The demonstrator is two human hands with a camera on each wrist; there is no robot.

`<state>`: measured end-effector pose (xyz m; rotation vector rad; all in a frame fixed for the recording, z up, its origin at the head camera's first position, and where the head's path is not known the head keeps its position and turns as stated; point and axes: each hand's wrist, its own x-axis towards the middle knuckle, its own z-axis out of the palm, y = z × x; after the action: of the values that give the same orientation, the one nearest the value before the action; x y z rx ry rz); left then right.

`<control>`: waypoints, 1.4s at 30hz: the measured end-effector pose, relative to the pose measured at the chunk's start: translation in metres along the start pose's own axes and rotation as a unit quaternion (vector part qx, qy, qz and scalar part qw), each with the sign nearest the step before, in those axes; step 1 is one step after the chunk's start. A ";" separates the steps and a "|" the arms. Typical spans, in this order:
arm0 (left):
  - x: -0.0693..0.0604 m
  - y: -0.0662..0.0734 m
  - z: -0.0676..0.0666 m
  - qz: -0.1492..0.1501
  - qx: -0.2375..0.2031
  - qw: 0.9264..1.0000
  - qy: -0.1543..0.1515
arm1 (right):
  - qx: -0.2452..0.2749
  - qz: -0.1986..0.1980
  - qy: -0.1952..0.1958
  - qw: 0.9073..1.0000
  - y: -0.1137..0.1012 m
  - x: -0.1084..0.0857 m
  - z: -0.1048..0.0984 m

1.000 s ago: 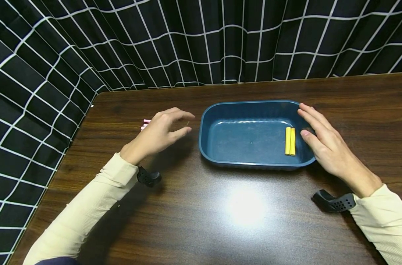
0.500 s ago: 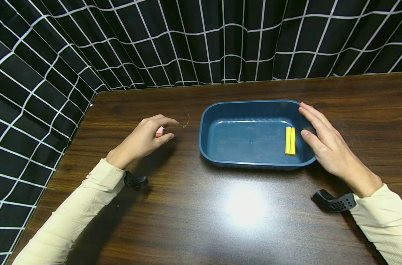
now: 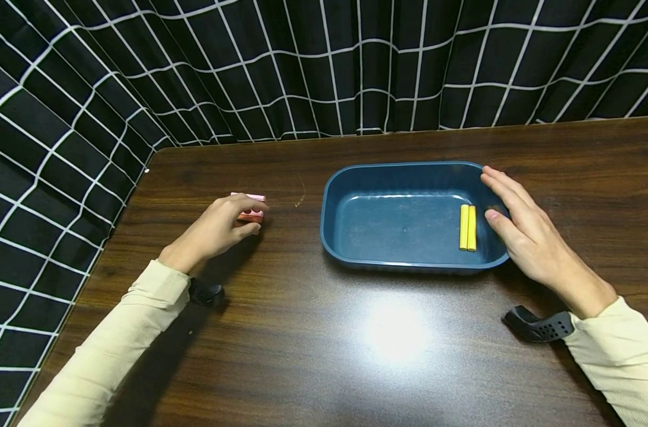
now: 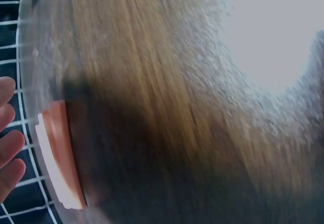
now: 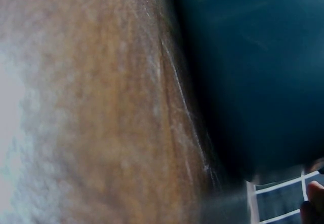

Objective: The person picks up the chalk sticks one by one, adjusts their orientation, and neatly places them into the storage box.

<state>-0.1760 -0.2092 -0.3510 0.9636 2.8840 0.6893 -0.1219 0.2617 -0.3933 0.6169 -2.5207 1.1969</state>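
My left hand (image 3: 211, 230) is over a small group of chalk sticks on the left of the table, its fingers bent and apart from the thumb. Orange chalk (image 3: 251, 217) lies between fingertips and thumb, with pink chalk (image 3: 256, 197) just behind it. In the left wrist view, the fingertips (image 4: 11, 148) stay apart from the orange and pale pink sticks. A blue plastic bin (image 3: 390, 264) stands at centre right. Two yellow chalk sticks (image 3: 468, 228) lie side by side inside its right end. My right hand (image 3: 534, 243) rests against the bin's right rim, fingers straight.
The dark wood table (image 3: 313, 344) ends at the back and left against a black curtain with a white grid (image 3: 302, 71). A bright light reflection shows in front of the bin. Both wrists wear dark straps (image 3: 537, 326).
My left hand has moved left and toward me, from near the bin back over the chalk, its fingers closer to the thumb. The right hand and bin have not moved.
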 end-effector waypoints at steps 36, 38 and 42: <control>-0.011 -0.023 0.002 -0.056 0.075 0.993 -0.066 | -0.001 0.012 -0.007 1.000 -0.004 0.000 -0.001; -0.010 -0.023 0.002 -0.059 0.074 0.993 -0.070 | -0.002 0.012 -0.007 1.000 -0.004 0.000 -0.001; -0.009 -0.021 0.000 -0.061 0.079 0.992 -0.077 | -0.002 0.012 -0.007 1.000 -0.004 0.000 -0.002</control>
<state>-0.1802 -0.2296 -0.3609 0.8049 2.8634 0.3648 -0.1203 0.2608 -0.3898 0.5973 -2.5494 1.1984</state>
